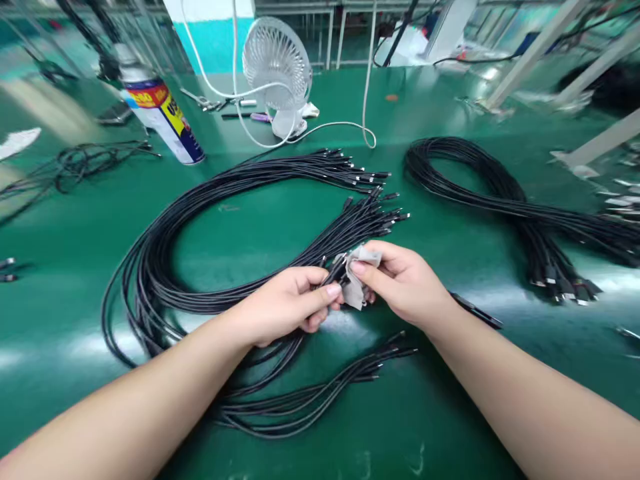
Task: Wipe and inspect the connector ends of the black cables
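Black cables with connector ends [336, 272] are gripped in my left hand [295, 299], its thumb pressed along them. My right hand [400, 277] pinches a grey cloth [357, 270] against those connector ends. Just behind my hands lies a large curved bundle of black cables [165, 260], both sets of its metal-tipped ends toward the middle. Nearer to me, a smaller group of cables [300, 407] runs out below my hands. How many cables my left hand holds is hidden by the fingers and cloth.
A second cable bundle [470, 173] lies looped at the right on the green table [450, 400]. Toward the back stand a spray can [165, 120] and a small white fan [277, 63] with a white cord. Loose cables [80, 163] lie at the left. Metal legs [535, 57] rise at the right.
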### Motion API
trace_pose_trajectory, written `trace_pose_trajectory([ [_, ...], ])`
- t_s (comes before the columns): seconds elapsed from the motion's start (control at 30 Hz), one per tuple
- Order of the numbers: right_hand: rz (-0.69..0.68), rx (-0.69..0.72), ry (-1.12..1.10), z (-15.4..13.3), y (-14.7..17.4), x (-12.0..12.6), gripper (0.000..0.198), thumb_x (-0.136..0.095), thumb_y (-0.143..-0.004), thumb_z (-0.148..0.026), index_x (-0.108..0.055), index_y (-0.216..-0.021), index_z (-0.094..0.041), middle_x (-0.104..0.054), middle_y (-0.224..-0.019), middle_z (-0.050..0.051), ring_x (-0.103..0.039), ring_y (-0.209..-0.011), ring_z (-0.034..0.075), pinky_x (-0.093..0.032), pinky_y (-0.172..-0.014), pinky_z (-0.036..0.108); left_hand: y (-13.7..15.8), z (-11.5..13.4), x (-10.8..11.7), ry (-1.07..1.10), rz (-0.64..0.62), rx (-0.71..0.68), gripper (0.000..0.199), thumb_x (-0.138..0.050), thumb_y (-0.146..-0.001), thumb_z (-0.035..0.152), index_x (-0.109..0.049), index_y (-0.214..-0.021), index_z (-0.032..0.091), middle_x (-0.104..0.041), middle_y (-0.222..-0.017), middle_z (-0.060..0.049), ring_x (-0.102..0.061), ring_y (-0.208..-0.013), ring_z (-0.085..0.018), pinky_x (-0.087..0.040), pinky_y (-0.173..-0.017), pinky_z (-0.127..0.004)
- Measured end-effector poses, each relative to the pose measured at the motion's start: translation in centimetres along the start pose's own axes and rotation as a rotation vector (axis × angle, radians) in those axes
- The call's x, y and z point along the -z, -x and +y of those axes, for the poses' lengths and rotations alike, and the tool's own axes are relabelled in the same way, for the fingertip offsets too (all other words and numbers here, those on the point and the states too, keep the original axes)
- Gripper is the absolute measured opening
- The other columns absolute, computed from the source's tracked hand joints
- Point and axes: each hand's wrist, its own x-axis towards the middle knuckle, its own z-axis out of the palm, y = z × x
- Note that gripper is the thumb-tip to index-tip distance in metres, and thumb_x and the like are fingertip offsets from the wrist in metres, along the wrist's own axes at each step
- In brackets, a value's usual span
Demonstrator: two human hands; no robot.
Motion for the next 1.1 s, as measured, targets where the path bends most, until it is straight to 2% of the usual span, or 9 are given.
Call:
trace_pose_trajectory([
  [0.13, -0.018, 0.150, 0.255, -0.4, 0.0, 0.5, 0.022, -0.051, -0.089, -0.023, -0.052, -0.067, -0.020, -0.052, -0.056, -0.004, -0.048, -0.048, 0.009, -0.038, -0.046, 0.021, 0.0, -0.2, 0.0, -0.023, -0.060, -0.017, 0.032, -0.060, -0.088, 0.043, -0.055, -0.076, 0.014, -0.048, -0.048, 0.006, -0.040, -0.043, -0.005, -0.033, -0.045, -0.018],
  [0.23, 0.060, 0.363, 0.594, -0.7, 0.2, 0.6, 0.020, -0.047, -0.086, -0.012, -0.057, -0.071, -0.019, -0.059, -0.063, -0.001, -0.054, -0.058, 0.011, -0.042, -0.056, 0.023, 0.1, -0.2, 0.1, -0.009, -0.090, -0.031, 0.030, -0.059, -0.089, 0.041, -0.057, -0.077, 0.013, -0.052, -0.049, 0.004, -0.044, -0.044, -0.006, -0.035, -0.045, -0.018],
  [0.3, 0.108, 0.445, 0.689, -0.7, 0.3, 0.6, 0.019, -0.047, -0.084, -0.008, -0.060, -0.075, -0.020, -0.062, -0.067, 0.000, -0.056, -0.063, 0.013, -0.043, -0.060, 0.024, 0.0, -0.2, 0.2, 0.013, -0.098, -0.039, 0.028, -0.059, -0.089, 0.039, -0.058, -0.077, 0.013, -0.054, -0.050, 0.003, -0.048, -0.044, -0.007, -0.037, -0.046, -0.018],
  [0.37, 0.159, 0.441, 0.677, -0.7, 0.3, 0.6, 0.019, -0.047, -0.085, -0.009, -0.059, -0.077, -0.020, -0.062, -0.068, 0.000, -0.056, -0.062, 0.013, -0.044, -0.060, 0.024, 0.0, -0.3, 0.4, 0.045, -0.106, -0.039, 0.027, -0.058, -0.090, 0.037, -0.059, -0.078, 0.013, -0.056, -0.052, 0.002, -0.051, -0.045, -0.007, -0.040, -0.047, -0.019],
  [0.47, 0.267, 0.353, 0.543, -0.3, 0.1, 0.9, 0.017, -0.050, -0.089, -0.016, -0.057, -0.074, -0.021, -0.058, -0.064, -0.001, -0.053, -0.059, 0.012, -0.043, -0.058, 0.025, 0.0, -0.4, 0.6, 0.107, -0.125, -0.061, 0.027, -0.057, -0.092, 0.036, -0.060, -0.079, 0.012, -0.058, -0.053, 0.001, -0.053, -0.045, -0.008, -0.042, -0.047, -0.019],
  [0.6, 0.339, 0.248, 0.125, 0.6, -0.5, 1.8, 0.021, -0.057, -0.092, -0.036, -0.056, -0.076, -0.022, -0.052, -0.062, -0.003, -0.046, -0.053, 0.011, -0.038, -0.049, 0.024, 0.1, -0.2, 0.6, 0.190, -0.148, -0.122, 0.026, -0.060, -0.091, 0.036, -0.060, -0.080, 0.012, -0.062, -0.059, 0.000, -0.056, -0.045, -0.009, -0.045, -0.048, -0.020],
  [0.73, 0.223, 0.142, -0.178, 1.5, -0.8, 2.2, 0.027, -0.068, -0.084, -0.046, -0.058, -0.079, -0.022, -0.055, -0.065, -0.003, -0.051, -0.054, 0.011, -0.038, -0.045, 0.023, 0.4, 0.2, 0.5, 0.287, -0.173, -0.151, 0.027, -0.067, -0.086, 0.035, -0.060, -0.077, 0.011, -0.064, -0.065, -0.001, -0.059, -0.047, -0.010, -0.048, -0.049, -0.022],
  [0.93, -0.184, 0.010, -0.110, 1.0, -0.1, 1.0, 0.028, -0.072, -0.081, -0.043, -0.062, -0.089, -0.018, -0.061, -0.069, 0.000, -0.058, -0.055, 0.012, -0.048, -0.050, 0.025, 0.4, 0.2, 0.3, 0.327, -0.204, -0.129, 0.028, -0.070, -0.083, 0.036, -0.058, -0.075, 0.012, -0.067, -0.075, -0.002, -0.064, -0.050, -0.011, -0.050, -0.050, -0.022],
  [1.1, -0.187, 0.073, -0.055, 0.0, 0.0, 0.5, 0.026, -0.075, -0.080, -0.033, -0.054, -0.074, -0.020, -0.060, -0.065, -0.003, -0.057, -0.057, 0.010, -0.048, -0.056, 0.024, 0.2, 0.3, 0.1, 0.222, -0.102, -0.095, 0.032, -0.071, -0.081, 0.042, -0.058, -0.079, 0.013, -0.065, -0.074, -0.002, -0.064, -0.052, -0.011, -0.053, -0.049, -0.022],
])
